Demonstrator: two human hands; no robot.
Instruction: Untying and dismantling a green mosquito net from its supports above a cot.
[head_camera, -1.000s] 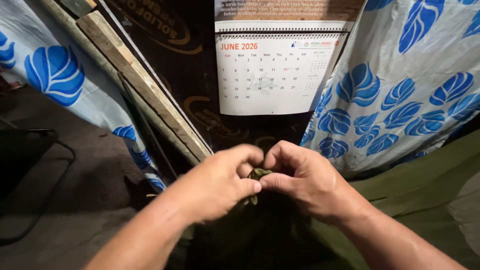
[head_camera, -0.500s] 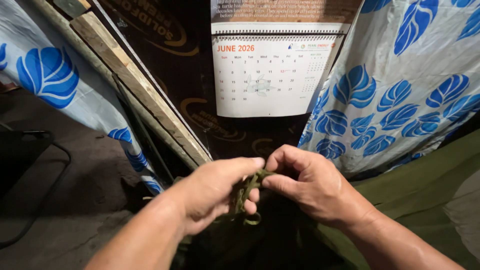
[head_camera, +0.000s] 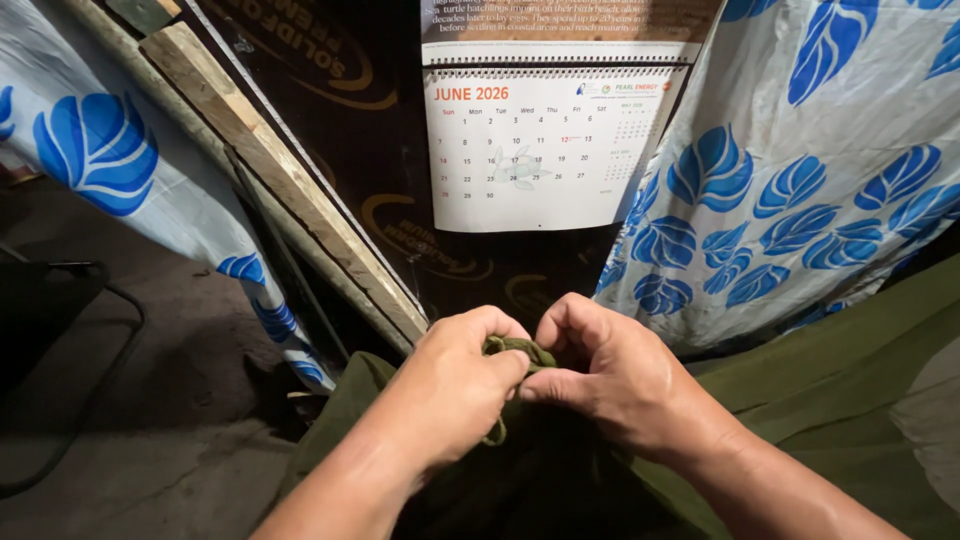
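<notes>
Both my hands meet at the lower middle of the view, pinching a thin olive-green cord (head_camera: 516, 350) that is looped or knotted between them. My left hand (head_camera: 455, 395) has its fingers curled around the cord, and a short loop of it hangs below the knuckles. My right hand (head_camera: 610, 375) grips the same cord from the right with thumb and fingers closed. The cord belongs to a dark olive-green cloth (head_camera: 830, 400) that spreads under and to the right of my hands. How the cord is tied is hidden by my fingers.
A wall calendar (head_camera: 545, 150) hangs on a dark board straight ahead. White cloth with blue leaf prints (head_camera: 800, 180) hangs at right, and more of it at left (head_camera: 110, 160). A wooden plank (head_camera: 280, 180) leans diagonally. A dark chair frame (head_camera: 60, 340) stands on the bare floor at left.
My left hand opened and let the cord hang loose half a second ago; now its fingers are curled tight on the cord again, close against my right hand.
</notes>
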